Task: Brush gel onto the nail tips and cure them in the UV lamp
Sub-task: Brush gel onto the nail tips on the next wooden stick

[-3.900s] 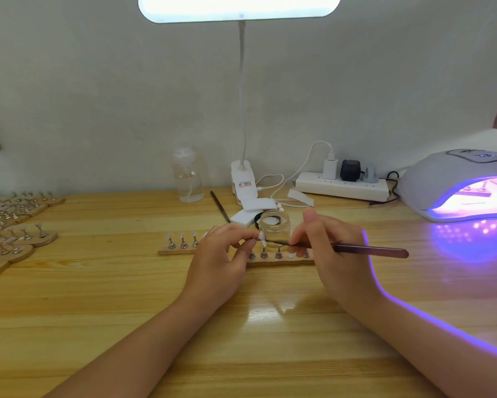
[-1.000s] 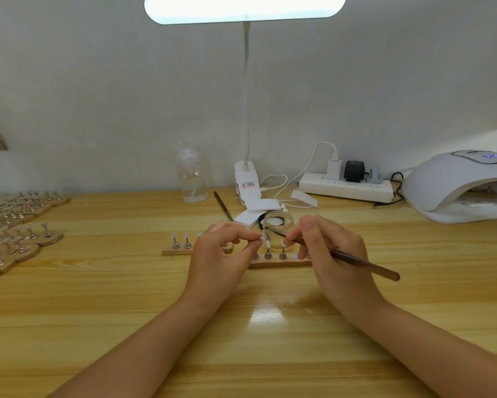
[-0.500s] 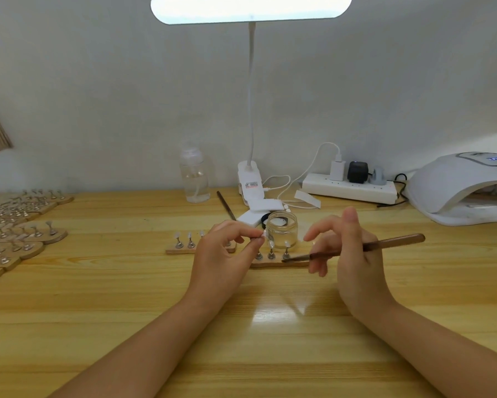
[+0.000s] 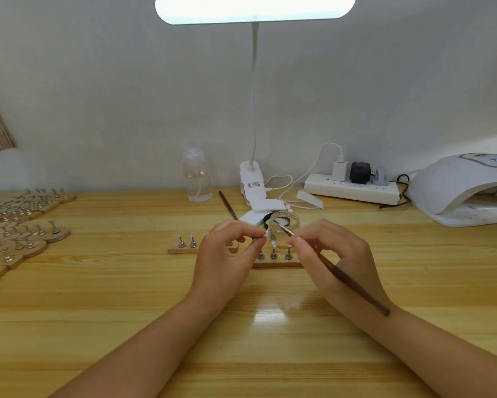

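Left hand [image 4: 224,254] pinches a small nail tip [image 4: 268,233] between thumb and forefinger, lifted just above the wooden holder strip [image 4: 276,264]. Right hand [image 4: 339,259] pinches the brush [image 4: 336,272], bristles dipping into the open glass jar [image 4: 284,228] right behind the tip. The hands hide the strip's middle. Far right, the UV lamp [image 4: 465,191] sits dark, well apart. Behind: desk lamp [image 4: 254,8], clear bottle [image 4: 197,179], power strip [image 4: 352,192]. More holders [image 4: 26,225] crowd the left of the table [image 4: 97,311].
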